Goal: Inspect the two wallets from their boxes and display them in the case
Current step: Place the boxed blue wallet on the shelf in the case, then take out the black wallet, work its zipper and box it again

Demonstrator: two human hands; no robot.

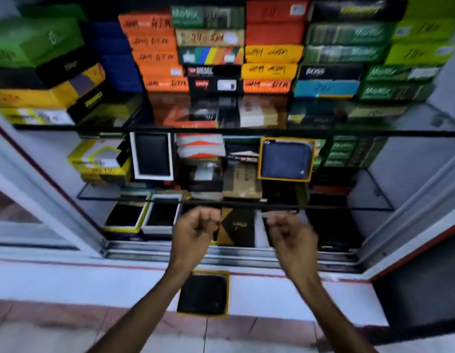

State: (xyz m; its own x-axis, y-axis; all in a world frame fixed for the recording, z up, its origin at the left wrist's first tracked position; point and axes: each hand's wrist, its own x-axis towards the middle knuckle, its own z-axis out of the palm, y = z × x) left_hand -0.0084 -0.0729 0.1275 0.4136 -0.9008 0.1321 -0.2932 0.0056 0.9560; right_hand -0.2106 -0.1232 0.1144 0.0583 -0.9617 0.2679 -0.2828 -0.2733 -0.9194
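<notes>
A black wallet [202,294] lies in an open yellow box on the white ledge in front of the display case, between my forearms. A blue wallet [286,159] stands upright in a yellow-rimmed box on the middle glass shelf [374,205]. My left hand [194,231] and my right hand [289,231] hover at the case's bottom opening, both blurred, fingers curled loosely with nothing seen in them. A black-and-gold box [236,226] stands between the two hands on the bottom level.
The top glass shelf [246,129] carries stacks of orange, green, yellow and black boxes. A black wallet in a white box [152,155] stands on the middle shelf. Two open boxes [142,215] sit at bottom left. Sliding-door tracks [221,253] run along the opening.
</notes>
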